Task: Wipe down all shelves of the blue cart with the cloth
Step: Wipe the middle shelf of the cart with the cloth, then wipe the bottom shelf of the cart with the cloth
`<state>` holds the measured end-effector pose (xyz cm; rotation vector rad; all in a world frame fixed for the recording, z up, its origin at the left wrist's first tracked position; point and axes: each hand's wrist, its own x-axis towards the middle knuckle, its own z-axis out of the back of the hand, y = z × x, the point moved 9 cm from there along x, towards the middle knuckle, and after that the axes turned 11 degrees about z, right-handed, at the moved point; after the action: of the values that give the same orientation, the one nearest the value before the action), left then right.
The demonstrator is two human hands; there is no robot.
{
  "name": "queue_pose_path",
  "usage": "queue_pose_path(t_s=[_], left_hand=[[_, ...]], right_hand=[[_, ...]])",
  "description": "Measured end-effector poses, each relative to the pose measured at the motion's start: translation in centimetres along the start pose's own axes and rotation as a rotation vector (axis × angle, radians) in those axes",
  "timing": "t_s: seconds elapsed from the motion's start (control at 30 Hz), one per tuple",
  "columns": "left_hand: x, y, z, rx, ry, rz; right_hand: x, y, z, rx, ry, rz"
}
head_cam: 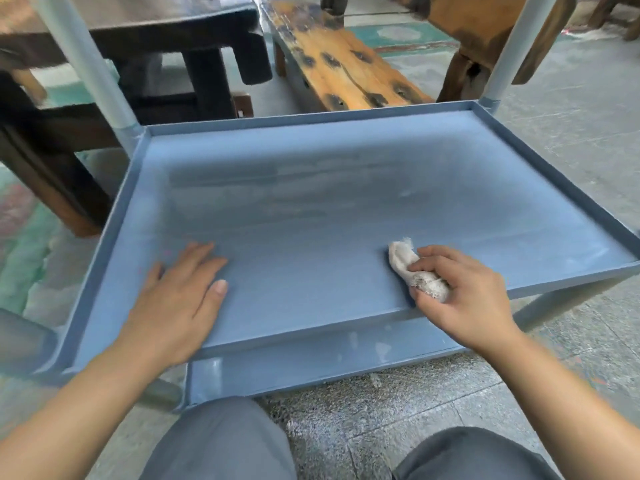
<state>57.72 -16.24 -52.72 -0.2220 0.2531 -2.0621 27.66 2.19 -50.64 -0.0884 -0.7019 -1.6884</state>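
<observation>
A blue cart shelf (pixel 311 188) with a raised rim fills the middle of the head view, streaked with pale wipe marks. My right hand (pixel 464 292) holds a crumpled off-white cloth (pixel 408 268) pressed on the shelf near its front right edge. Flat on the shelf's front left part lies my left hand (pixel 180 296), palm down, fingers together, holding nothing. A lower blue shelf (pixel 311 362) shows beneath the front edge. Pale grey cart posts (pixel 86 64) rise at the far corners.
A dark wooden table (pixel 138 46) stands behind the cart at the left. A worn wooden bench (pixel 339 64) and another wooden piece (pixel 485 29) sit behind at centre and right. My knees in grey trousers (pixel 221 445) are close to the cart's front. The floor is grey stone.
</observation>
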Motion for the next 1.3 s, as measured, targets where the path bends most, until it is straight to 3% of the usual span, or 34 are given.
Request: queue_pose_path(t_s=[0.23, 0.4, 0.5, 0.63, 0.73, 0.83, 0.97, 1.03, 1.1, 1.17, 1.23, 1.3], left_hand=[[0.0, -0.1, 0.5, -0.046, -0.018, -0.086], [0.0, 0.1, 0.7, -0.113, -0.011, -0.103], [-0.1, 0.4, 0.7, -0.147, -0.019, -0.106], [-0.3, 0.4, 0.5, -0.167, -0.035, -0.113], [-0.8, -0.5, 1.4, -0.172, -0.110, -0.214], [-1.9, -1.5, 2.0, -0.075, -0.193, -0.323], [-5.5, -3.3, 2.6, 0.019, -0.453, -0.636], [-8.8, -3.6, 1.3, -0.012, -0.551, -0.774], [-11.3, -3.0, -3.0, -0.053, -0.424, -0.804], [-10.9, -0.7, -9.9, -0.100, -0.111, -0.565], [-8.5, 5.0, -16.7, -0.278, 0.160, 0.002], [-7.8, 10.7, -22.2, -0.622, 0.325, 0.535]], right_hand=[[1.4, 13.4, -8.1, 0.151, 0.137, 0.203], [1.0, 15.7, -7.5, 0.249, 0.001, 0.376], [-0.2, 17.5, -7.7, 0.303, -0.012, 0.596], [-5.6, 21.6, -12.7, 0.139, 0.228, 1.167], [-7.9, 20.6, -18.5, 0.096, 0.422, 1.295], [-6.0, 17.4, -23.7, 0.259, 0.602, 0.928], [-4.4, 10.3, -30.4, 0.530, 0.771, -0.063], [-5.1, 8.3, -33.1, 0.561, 0.825, -0.337], [-5.6, 7.4, -35.4, 0.778, 0.771, -0.582], [-6.0, 6.7, -37.6, 1.116, 0.579, -0.875], [-6.8, 6.6, -39.5, 1.288, 0.525, -1.071], [-7.1, 7.1, -41.0, 1.365, 0.545, -1.155]])
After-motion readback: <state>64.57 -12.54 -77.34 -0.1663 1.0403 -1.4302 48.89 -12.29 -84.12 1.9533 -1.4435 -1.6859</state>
